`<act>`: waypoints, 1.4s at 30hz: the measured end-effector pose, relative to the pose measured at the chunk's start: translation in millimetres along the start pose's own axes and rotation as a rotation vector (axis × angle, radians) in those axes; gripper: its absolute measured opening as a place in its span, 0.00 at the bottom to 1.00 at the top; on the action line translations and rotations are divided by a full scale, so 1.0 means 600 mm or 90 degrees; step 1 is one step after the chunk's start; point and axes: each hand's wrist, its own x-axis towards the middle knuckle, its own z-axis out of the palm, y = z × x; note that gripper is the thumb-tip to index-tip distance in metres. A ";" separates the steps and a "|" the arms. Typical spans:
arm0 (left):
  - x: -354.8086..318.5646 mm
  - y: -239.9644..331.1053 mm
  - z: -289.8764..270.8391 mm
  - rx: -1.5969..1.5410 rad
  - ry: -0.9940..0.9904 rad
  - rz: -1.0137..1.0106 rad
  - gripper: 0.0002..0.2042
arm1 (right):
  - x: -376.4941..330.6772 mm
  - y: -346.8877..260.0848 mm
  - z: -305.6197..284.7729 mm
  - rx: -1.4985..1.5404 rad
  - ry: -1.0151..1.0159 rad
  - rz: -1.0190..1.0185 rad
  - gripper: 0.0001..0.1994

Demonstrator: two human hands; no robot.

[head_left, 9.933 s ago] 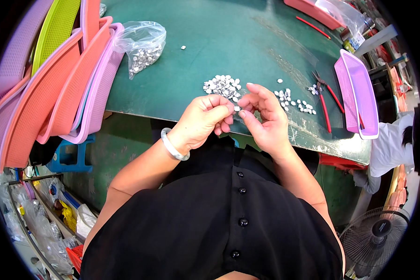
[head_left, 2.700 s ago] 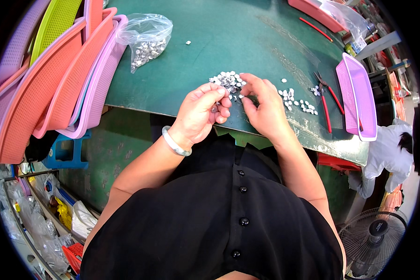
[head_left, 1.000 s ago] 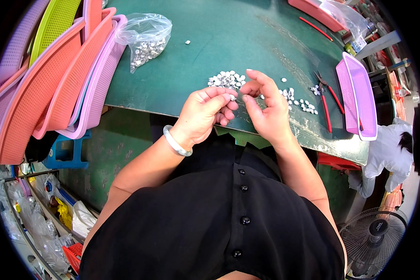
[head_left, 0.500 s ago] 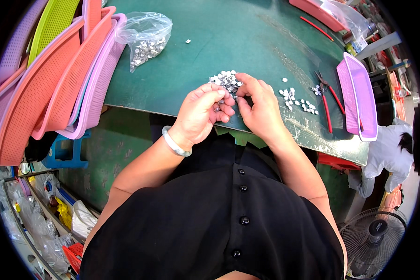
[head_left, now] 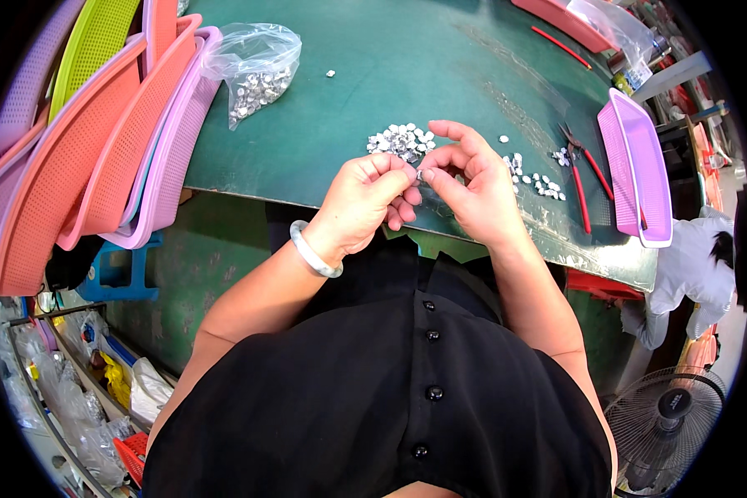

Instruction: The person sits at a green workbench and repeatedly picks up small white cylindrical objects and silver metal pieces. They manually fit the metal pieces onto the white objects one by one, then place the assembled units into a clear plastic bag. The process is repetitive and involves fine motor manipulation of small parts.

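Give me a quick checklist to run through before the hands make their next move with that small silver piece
1. Small silver piece pinched between both hands: ok.
2. Left hand grip on it secure: cannot tell, too small.
3. Right hand fingertips meet the left's: ok.
4. Pile of silver pieces close ahead: ok.
5. Red-handled pliers apart from the hands: ok.
6. Clear bag of pieces on the green table: ok.

Clear plastic bag (head_left: 253, 66) of silvery pieces, upper left

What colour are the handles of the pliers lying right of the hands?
Red handles on the pliers, clearest in the head view.
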 end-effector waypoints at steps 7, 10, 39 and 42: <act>0.001 0.001 0.000 0.003 0.008 -0.007 0.07 | -0.001 -0.002 0.001 0.010 0.000 0.010 0.20; -0.001 0.004 0.001 -0.007 0.017 -0.014 0.07 | -0.003 0.000 0.000 0.023 -0.002 0.005 0.20; 0.001 0.009 -0.013 -0.097 -0.046 -0.039 0.07 | -0.008 0.003 0.010 0.079 0.022 -0.004 0.21; 0.001 0.009 -0.015 -0.103 -0.056 -0.041 0.07 | -0.007 0.002 0.011 0.077 0.023 -0.006 0.21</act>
